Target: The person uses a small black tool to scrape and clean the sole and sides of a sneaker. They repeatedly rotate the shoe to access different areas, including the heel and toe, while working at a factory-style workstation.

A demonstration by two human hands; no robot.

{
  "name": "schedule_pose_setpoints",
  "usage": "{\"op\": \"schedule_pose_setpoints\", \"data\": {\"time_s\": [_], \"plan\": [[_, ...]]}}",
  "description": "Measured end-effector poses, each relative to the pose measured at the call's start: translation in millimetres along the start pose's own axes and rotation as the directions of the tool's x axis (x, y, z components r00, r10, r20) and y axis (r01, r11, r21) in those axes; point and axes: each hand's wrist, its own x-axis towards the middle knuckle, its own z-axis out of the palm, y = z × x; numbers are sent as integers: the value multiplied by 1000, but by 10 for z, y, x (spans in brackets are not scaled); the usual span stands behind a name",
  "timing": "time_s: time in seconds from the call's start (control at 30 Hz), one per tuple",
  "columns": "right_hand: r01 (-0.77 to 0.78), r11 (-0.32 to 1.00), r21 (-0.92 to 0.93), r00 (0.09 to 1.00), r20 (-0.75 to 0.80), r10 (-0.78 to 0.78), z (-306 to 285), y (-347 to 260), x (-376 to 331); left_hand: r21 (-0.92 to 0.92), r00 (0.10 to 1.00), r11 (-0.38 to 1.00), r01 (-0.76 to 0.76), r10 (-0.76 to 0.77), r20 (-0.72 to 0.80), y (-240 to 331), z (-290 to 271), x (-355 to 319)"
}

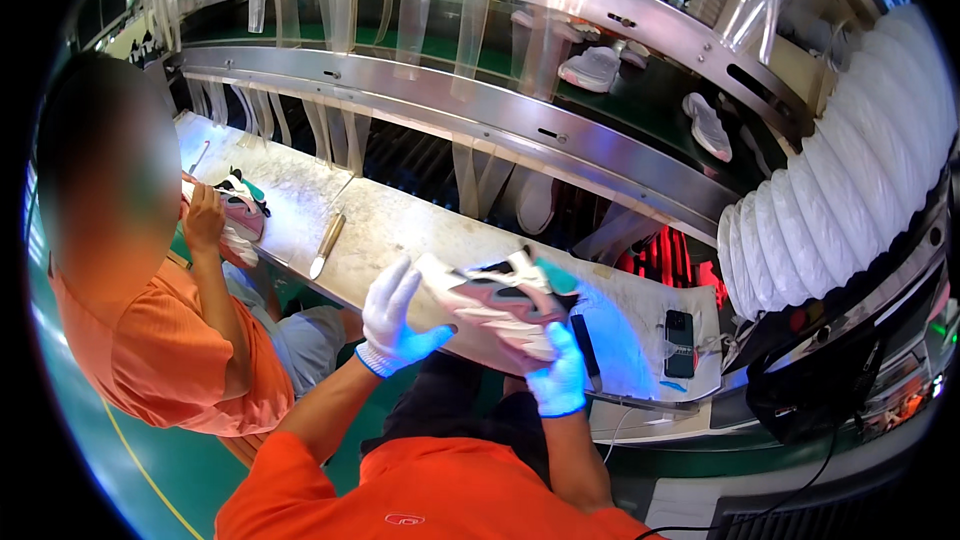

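Note:
A sneaker (497, 302) in white, pink, black and teal is held tilted above the near edge of the workbench. My right hand (560, 377), in a white glove lit blue, grips it low at the heel end. Beside the toe, my gloved left hand (393, 315) has its fingers stretched upward and the thumb spread toward the shoe; nothing is in it. The right fingers behind the shoe are partly hidden.
A long pale workbench (400, 230) carries a wooden-handled tool (328, 246), a dark slim tool (585, 352) and a phone (679, 344). At left a co-worker (170, 340) handles a similar shoe (240, 212). Behind run metal rails and a conveyor with shoes (590, 70); a ribbed white duct (840, 180) stands right.

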Motion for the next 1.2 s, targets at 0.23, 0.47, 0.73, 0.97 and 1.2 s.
{"op": "schedule_pose_setpoints", "data": {"time_s": [0.23,0.47,0.73,0.97,1.2], "plan": [[78,-897,-435,-99,892,-441,1071,-1511,448,-14,862,917,398,-369,347,-264,200,-251],[636,-466,-615,178,704,-688,3633,-3292,2397,332,721,870,365,-490,489,-304,348,-343],[-72,-991,-110,239,963,-124,3206,-3550,3375,260,697,880,397,-474,539,-237,460,-232],[495,-674,-549,670,735,-106,2269,-2419,3193,2,630,864,503,-368,684,-315,1123,108],[493,-672,-553,696,714,-77,2213,-2558,3335,195,645,860,472,-488,589,-497,3011,806]]}}
